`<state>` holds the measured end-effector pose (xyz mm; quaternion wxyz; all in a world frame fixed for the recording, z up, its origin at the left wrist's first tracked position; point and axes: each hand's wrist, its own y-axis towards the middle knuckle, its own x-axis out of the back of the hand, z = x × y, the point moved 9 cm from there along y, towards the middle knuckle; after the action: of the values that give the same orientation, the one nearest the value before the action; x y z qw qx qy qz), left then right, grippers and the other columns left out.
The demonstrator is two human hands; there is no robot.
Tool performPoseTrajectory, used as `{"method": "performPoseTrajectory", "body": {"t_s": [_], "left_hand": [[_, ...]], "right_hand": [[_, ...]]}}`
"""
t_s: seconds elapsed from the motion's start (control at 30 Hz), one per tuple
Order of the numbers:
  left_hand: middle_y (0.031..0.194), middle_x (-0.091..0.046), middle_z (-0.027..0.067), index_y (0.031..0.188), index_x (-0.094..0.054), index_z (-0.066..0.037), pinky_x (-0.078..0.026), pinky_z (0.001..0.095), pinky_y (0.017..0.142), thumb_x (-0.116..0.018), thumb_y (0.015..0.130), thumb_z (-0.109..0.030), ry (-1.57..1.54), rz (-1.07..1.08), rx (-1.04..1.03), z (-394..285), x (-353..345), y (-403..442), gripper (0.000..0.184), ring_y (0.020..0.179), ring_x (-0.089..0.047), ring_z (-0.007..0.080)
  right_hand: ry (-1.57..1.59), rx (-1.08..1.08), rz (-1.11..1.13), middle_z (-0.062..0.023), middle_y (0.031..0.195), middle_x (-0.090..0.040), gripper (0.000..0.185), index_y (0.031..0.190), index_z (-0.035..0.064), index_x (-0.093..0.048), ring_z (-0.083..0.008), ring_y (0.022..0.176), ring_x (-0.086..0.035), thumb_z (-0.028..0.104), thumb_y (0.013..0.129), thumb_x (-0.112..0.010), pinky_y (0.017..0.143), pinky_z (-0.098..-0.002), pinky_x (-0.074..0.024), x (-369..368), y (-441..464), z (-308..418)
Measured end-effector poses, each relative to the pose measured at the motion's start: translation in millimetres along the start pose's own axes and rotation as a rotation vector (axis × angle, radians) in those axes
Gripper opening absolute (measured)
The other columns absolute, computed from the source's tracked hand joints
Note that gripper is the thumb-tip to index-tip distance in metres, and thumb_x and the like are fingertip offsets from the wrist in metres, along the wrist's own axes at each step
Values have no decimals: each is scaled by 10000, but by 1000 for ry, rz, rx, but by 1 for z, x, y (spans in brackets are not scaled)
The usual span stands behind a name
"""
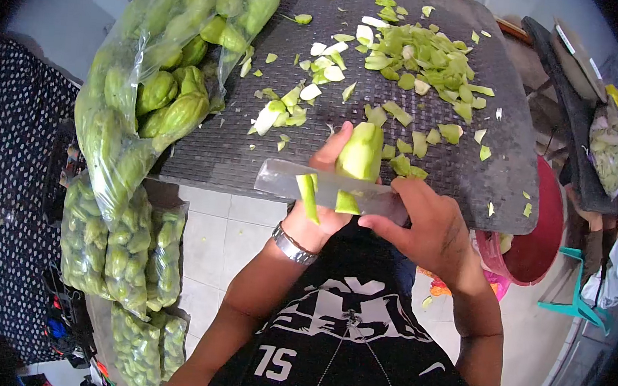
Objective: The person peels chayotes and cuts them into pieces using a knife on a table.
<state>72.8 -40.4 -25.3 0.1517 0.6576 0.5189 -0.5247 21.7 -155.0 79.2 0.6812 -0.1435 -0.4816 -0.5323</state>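
Two grips: left hand around a faceted, peeled chayote, right hand around a flat metal knife.

Black sleeveless shirt; large white block lettering at 12 o'clock, too creased to read. White two-character print at 9 o'clock, white swoosh near 4. Thin silver beaded neck chain, small pendant. Silver metal-link wristwatch, left wrist, 11 o'clock.
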Motion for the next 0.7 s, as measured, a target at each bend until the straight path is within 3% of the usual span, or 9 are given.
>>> {"method": "performPoseTrajectory", "body": {"t_s": [0.23,0.37,0.43,0.47,0.53,0.63,0.7], "left_hand": [[945,-728,52,1095,-701,-158,-572,389,728,-584,1021,-483,-32,14,51,6,-16,-7,354,813,-698,210],[968,-719,56,1120,-679,-133,-545,357,604,-579,1024,-481,74,-36,-80,4,2,-6,374,804,-687,216],[974,-712,62,1136,-663,-115,-516,330,533,-578,1025,-483,-49,74,10,6,1,-10,394,767,-679,231],[974,-693,67,1194,-627,-97,-466,289,463,-552,1038,-489,151,22,42,6,3,-9,429,694,-658,255],[950,-671,67,1203,-616,-105,-465,280,453,-525,1048,-500,168,-6,81,6,0,-11,434,640,-640,263],[938,-658,58,1226,-620,-105,-477,286,464,-518,1052,-497,201,-73,35,1,4,-8,441,684,-656,273],[958,-669,53,1230,-633,-104,-488,298,478,-543,1043,-494,167,-95,-39,1,10,-8,442,726,-667,270]], "right_hand": [[-102,-2,6,-133,902,-656,564,1062,46,-618,-372,684,-707,564,875,-740,575,-465,-575,-3,-8,3],[-99,-17,-60,-140,884,-659,562,1069,48,-628,-375,668,-702,569,882,-730,589,-448,-570,-1,-7,-3],[-32,-57,-107,-158,874,-666,544,1054,40,-641,-382,665,-698,555,899,-724,603,-442,-563,5,-2,-29],[41,-217,-49,-170,870,-669,522,1041,34,-646,-386,684,-699,530,903,-732,613,-442,-559,7,1,-58],[189,-538,71,-196,864,-674,479,1016,21,-657,-394,722,-700,479,913,-747,634,-443,-551,10,-1,-106],[187,-550,18,-217,873,-680,419,989,10,-665,-403,754,-697,407,910,-775,658,-457,-546,19,-3,-86],[172,-315,-22,-212,864,-674,424,988,15,-659,-404,753,-695,407,896,-790,657,-456,-547,14,-2,-51]]}}
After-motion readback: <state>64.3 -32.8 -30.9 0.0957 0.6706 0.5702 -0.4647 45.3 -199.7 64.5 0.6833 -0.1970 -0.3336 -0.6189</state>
